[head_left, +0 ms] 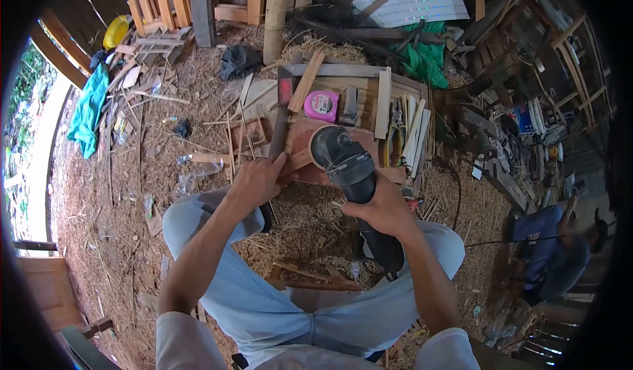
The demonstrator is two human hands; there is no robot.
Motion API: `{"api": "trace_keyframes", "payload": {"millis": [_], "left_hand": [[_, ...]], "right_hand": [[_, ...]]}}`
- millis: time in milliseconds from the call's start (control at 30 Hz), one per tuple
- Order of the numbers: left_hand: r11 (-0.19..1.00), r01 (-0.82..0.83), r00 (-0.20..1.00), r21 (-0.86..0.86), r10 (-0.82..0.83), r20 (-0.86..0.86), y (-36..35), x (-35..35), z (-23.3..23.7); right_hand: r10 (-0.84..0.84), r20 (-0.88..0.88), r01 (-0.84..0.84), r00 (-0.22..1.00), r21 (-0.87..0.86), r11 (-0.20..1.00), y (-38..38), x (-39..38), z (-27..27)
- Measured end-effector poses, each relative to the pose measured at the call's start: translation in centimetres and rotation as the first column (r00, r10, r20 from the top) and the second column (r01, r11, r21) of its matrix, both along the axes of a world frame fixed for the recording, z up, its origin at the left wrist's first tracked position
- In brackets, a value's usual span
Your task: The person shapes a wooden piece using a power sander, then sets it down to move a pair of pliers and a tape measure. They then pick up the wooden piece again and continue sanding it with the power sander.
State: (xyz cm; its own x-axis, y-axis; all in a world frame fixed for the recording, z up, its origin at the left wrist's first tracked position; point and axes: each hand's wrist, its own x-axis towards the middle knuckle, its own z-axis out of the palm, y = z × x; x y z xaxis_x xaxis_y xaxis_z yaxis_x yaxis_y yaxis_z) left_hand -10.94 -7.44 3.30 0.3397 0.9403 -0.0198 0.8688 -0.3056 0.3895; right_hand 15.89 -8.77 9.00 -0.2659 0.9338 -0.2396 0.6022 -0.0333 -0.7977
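Note:
My right hand (384,209) is wrapped round the black body of an angle grinder (353,166), whose round disc faces the work in front of me. My left hand (256,184) grips a small wooden piece (301,160), its far end right at the disc. Both are over a low wooden workbench (359,139) in front of my knees. On the bench, past the grinder, lie a pink tape measure (321,106), a grey block-like tool (349,105) and pliers (395,133) with yellow and dark handles.
Wood strips (383,103) lie along the bench's right side. Shavings and offcuts cover the ground (198,126). A dark cord (457,199) runs at the right, where another person (557,245) crouches. A teal cloth (89,116) and a yellow helmet-like object (117,32) are at the left.

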Motion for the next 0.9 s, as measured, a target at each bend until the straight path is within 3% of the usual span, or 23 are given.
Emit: {"api": "trace_keyframes", "payload": {"millis": [67, 200, 267, 333, 400, 467, 500, 633, 800, 900], "left_hand": [[1.0, 0.009, 1.0, 0.022, -0.008, -0.005, -0.2, -0.4, -0.7], [0.991, -0.059, 0.994, -0.12, 0.07, 0.083, -0.1, -0.9, -1.2], [0.994, -0.061, 0.981, -0.092, 0.077, 0.176, -0.3, -1.0, -1.0], [0.991, -0.064, 0.977, -0.12, 0.087, 0.196, -0.5, -1.1, -0.7], [0.991, -0.08, 0.976, -0.106, 0.1, 0.195, -0.6, -1.0, -0.7], [0.99, -0.094, 0.97, -0.103, 0.114, 0.213, -0.6, -1.0, -1.0], [0.995, -0.075, 0.974, -0.065, 0.088, 0.21, -0.6, -1.0, -1.0], [0.998, -0.067, 0.972, 0.002, 0.064, 0.226, -0.6, -1.0, -1.3], [0.993, -0.061, 0.974, -0.1, 0.081, 0.211, 0.0, -1.3, -1.5], [0.993, -0.055, 0.964, -0.107, 0.081, 0.253, 0.1, -1.5, -2.0]], "right_hand": [[0.0, 0.05, 0.003, 0.999, -0.056, 0.998, 0.1, -0.3, 0.6], [0.006, 0.122, 0.004, 0.992, -0.08, 0.997, 0.1, 0.0, 1.3], [-0.105, -0.005, 0.104, 0.994, -0.071, 0.992, 0.1, 0.6, 1.3], [-0.119, 0.042, 0.122, 0.992, -0.07, 0.99, 0.4, 1.5, 1.1], [-0.135, 0.086, 0.141, 0.987, -0.062, 0.988, 0.7, 2.4, 0.9], [-0.231, -0.006, 0.224, 0.973, -0.217, 0.95, 1.0, 3.1, 0.8], [-0.217, -0.001, 0.214, 0.976, -0.153, 0.965, 1.1, 3.4, 0.9], [-0.241, 0.042, 0.244, 0.97, -0.183, 0.952, 1.3, 2.9, 1.4], [0.007, 0.16, -0.009, 0.987, 0.013, 1.0, 0.3, -0.7, 2.0], [0.004, 0.046, 0.001, 0.999, -0.09, 0.996, 0.3, -0.8, 0.6]]}}
